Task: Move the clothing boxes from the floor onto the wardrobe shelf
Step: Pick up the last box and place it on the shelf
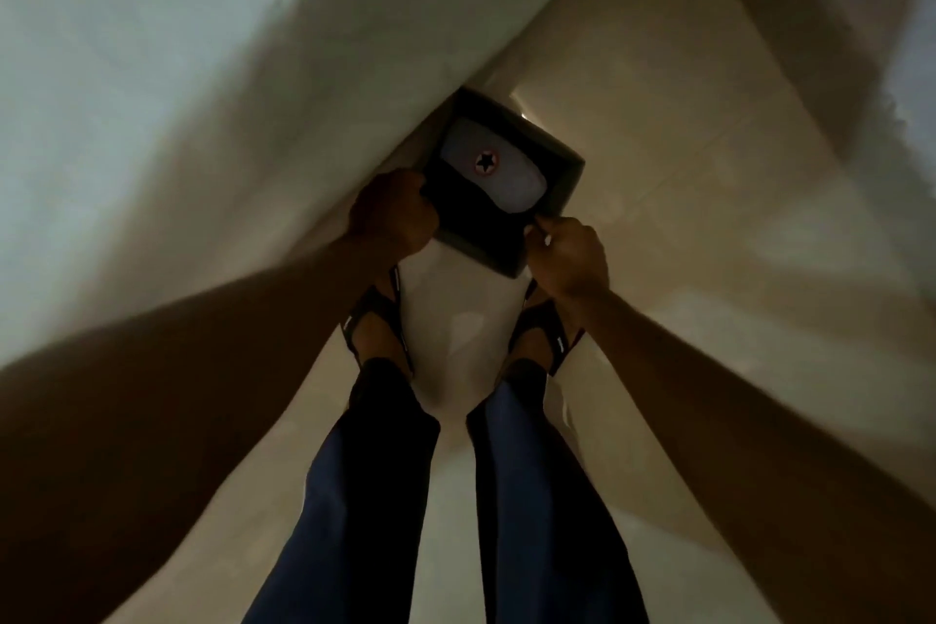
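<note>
A dark box [501, 177] with a white patch and a red-ringed star on its lid is low in the middle of the view, above the pale tiled floor [658, 157]. My left hand [392, 213] grips its left near edge with curled fingers. My right hand [570, 258] pinches its right near corner. The box's far left corner is hidden behind a large white panel [202, 91], perhaps a wardrobe door. I cannot tell whether the box touches the floor.
My two feet in dark sandals [377, 329] stand on the tiles just behind the box, legs in dark blue trousers. The white panel fills the whole left and top. A pale wall or edge [906, 41] runs along the far right.
</note>
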{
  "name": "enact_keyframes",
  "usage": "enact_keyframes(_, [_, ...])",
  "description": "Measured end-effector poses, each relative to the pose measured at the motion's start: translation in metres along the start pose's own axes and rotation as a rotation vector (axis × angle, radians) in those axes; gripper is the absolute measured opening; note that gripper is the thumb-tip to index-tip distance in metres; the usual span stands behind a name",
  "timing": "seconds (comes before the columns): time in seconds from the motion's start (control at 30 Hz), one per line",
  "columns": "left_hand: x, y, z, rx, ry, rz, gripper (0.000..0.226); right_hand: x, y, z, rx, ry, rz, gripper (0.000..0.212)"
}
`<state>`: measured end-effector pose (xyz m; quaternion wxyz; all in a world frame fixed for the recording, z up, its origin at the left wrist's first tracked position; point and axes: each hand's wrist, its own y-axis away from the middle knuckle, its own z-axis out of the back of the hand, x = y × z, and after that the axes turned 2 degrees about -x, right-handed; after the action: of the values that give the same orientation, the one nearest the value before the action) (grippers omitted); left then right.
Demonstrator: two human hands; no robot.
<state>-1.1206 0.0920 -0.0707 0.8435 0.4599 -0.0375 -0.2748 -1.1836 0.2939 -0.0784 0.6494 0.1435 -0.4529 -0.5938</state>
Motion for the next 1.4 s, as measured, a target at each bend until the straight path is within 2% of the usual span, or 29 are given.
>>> enact_keyframes(0.2, [-0.005, 0.081, 0.025, 0.065, -0.058, -0.093, 0.034, 0.007, 0.048, 0.047, -0.011, 0.155, 0.033, 0.026])
enact_keyframes(0.3, [-0.010, 0.134, 0.047, 0.059, -0.041, -0.108, 0.041, 0.019, 0.094, 0.082, -0.007, 0.249, 0.076, 0.027])
enact_keyframes(0.43, [-0.037, 0.223, 0.096, 0.062, -0.057, -0.120, 0.025, 0.048, 0.170, 0.131, -0.023, 0.263, 0.070, 0.025])
enact_keyframes(0.57, [-0.059, 0.308, 0.149, 0.073, -0.015, -0.175, 0.016, 0.081, 0.259, 0.170, -0.089, 0.181, -0.019, 0.024])
enact_keyframes(0.77, [-0.055, 0.407, 0.216, 0.134, -0.040, -0.378, 0.021, 0.120, 0.393, 0.199, -0.277, 0.044, -0.059, 0.022])
enact_keyframes(0.97, [-0.058, 0.496, 0.269, 0.173, -0.245, -0.648, 0.032, 0.140, 0.505, 0.209, -0.418, -0.101, -0.089, 0.028])
enact_keyframes(1.07, [-0.069, 0.529, 0.272, 0.208, -0.323, -0.775, 0.040, 0.130, 0.549, 0.217, -0.512, -0.148, -0.107, 0.024])
enact_keyframes(1.17, [-0.095, 0.557, 0.261, 0.246, -0.366, -0.913, 0.036, 0.106, 0.582, 0.227, -0.588, -0.207, -0.178, 0.015])
enact_keyframes(1.3, [-0.141, 0.599, 0.224, 0.258, -0.421, -1.015, 0.038, 0.060, 0.629, 0.235, -0.680, -0.231, -0.252, 0.015])
enact_keyframes(1.4, [-0.173, 0.633, 0.187, 0.277, -0.547, -1.116, 0.035, 0.019, 0.668, 0.236, -0.762, -0.282, -0.316, 0.016])
